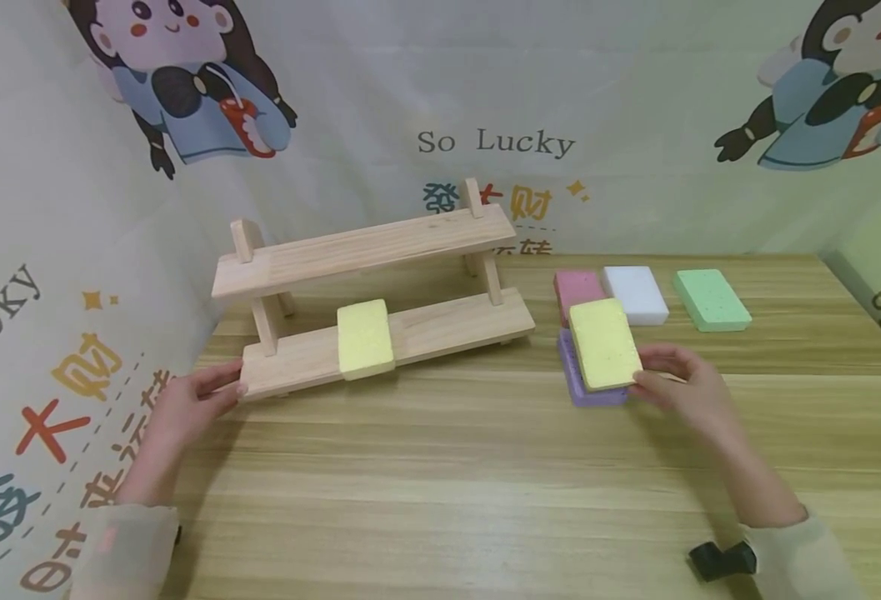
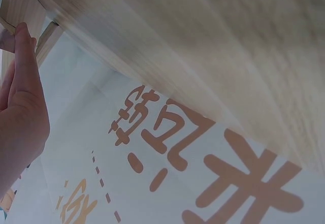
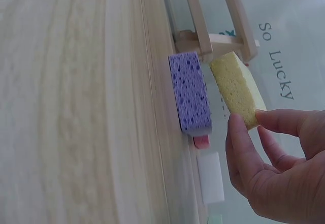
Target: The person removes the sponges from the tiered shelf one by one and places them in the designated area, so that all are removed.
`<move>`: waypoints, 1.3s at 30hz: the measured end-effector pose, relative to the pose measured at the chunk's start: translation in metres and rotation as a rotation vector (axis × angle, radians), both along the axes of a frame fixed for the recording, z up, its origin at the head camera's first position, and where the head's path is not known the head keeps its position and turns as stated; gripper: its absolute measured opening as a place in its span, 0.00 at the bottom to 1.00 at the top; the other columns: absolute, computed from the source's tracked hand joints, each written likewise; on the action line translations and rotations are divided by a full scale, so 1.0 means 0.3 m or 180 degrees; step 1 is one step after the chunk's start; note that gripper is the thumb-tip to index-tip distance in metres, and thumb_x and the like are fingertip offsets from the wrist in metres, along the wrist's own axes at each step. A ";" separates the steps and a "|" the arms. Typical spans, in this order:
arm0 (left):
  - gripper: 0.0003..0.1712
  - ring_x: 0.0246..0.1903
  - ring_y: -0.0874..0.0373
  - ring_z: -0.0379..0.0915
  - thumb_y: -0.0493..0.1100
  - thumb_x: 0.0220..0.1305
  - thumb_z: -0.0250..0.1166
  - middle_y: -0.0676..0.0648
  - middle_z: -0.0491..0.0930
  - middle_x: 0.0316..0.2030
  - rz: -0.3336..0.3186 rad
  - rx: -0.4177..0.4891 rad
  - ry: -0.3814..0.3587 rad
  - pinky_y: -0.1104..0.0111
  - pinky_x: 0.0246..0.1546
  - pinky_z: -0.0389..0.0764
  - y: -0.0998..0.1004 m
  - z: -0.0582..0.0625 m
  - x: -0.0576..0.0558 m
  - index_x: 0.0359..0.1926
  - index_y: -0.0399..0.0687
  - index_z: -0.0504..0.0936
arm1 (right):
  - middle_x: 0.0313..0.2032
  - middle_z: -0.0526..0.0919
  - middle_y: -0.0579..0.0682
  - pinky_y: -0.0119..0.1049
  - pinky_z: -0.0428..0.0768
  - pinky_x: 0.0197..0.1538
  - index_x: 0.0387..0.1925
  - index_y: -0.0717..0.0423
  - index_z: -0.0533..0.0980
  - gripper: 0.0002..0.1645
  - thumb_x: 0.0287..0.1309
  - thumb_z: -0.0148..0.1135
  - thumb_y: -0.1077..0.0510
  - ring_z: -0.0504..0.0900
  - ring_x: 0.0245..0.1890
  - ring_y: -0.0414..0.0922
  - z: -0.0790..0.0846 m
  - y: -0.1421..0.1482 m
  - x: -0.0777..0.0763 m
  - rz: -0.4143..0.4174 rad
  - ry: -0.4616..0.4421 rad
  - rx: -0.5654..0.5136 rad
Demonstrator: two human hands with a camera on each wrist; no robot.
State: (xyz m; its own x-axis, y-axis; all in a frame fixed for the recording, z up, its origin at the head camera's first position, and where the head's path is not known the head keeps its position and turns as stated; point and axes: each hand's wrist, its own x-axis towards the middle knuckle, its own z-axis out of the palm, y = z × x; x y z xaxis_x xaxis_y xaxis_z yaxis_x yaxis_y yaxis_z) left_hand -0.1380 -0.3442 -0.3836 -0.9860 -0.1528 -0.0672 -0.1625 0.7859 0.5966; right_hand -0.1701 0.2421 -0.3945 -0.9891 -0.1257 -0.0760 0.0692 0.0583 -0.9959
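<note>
A yellow sponge (image 1: 603,344) is pinched at its near right corner between the thumb and fingers of my right hand (image 1: 683,387). In the right wrist view, that sponge (image 3: 238,89) hangs above the table, apart from the purple sponge (image 3: 190,92), which it partly covers in the head view. My left hand (image 1: 192,404) holds the left end of a two-tier wooden rack (image 1: 455,332), thumb and fingers at the lower board. Across that board lies another yellow sponge (image 1: 365,339), its near end jutting over the front edge. In the left wrist view the left fingertips (image 2: 21,31) meet the wood.
Behind the purple sponge lie a pink sponge (image 1: 577,287), a white sponge (image 1: 635,296) and, further right, a green sponge (image 1: 713,300). The wooden table (image 1: 425,492) ends at a printed cloth (image 1: 635,100) along the back and left side.
</note>
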 end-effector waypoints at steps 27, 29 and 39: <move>0.28 0.56 0.37 0.78 0.46 0.73 0.60 0.32 0.73 0.63 0.0041 0.0079 0.0012 0.83 0.35 0.71 0.000 0.000 -0.001 0.67 0.36 0.71 | 0.36 0.84 0.37 0.26 0.84 0.41 0.42 0.45 0.77 0.18 0.62 0.62 0.72 0.86 0.35 0.34 -0.024 0.172 0.020 -0.0161 -0.0163 -0.0406; 0.28 0.56 0.37 0.78 0.47 0.73 0.60 0.32 0.73 0.63 0.0041 0.0079 0.0008 0.83 0.35 0.71 -0.001 0.000 -0.001 0.67 0.36 0.71 | 0.37 0.84 0.37 0.26 0.84 0.42 0.42 0.45 0.77 0.18 0.62 0.62 0.72 0.86 0.35 0.34 -0.027 0.177 0.020 -0.0155 -0.0185 -0.0386; 0.28 0.57 0.36 0.77 0.46 0.73 0.60 0.32 0.72 0.64 0.0038 0.0076 -0.0011 0.82 0.37 0.71 0.004 0.006 0.002 0.67 0.36 0.71 | 0.36 0.82 0.36 0.26 0.84 0.42 0.45 0.49 0.74 0.16 0.64 0.59 0.71 0.85 0.35 0.33 -0.037 0.190 0.008 -0.0114 -0.0392 -0.0116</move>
State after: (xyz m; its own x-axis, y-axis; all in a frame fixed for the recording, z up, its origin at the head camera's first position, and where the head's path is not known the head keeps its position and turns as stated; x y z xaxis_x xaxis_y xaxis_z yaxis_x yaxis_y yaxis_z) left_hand -0.1373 -0.3430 -0.3818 -0.9839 -0.1628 -0.0744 -0.1738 0.7695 0.6146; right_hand -0.1677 0.2991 -0.4057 -0.9765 -0.0954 -0.1932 0.1924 0.0174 -0.9812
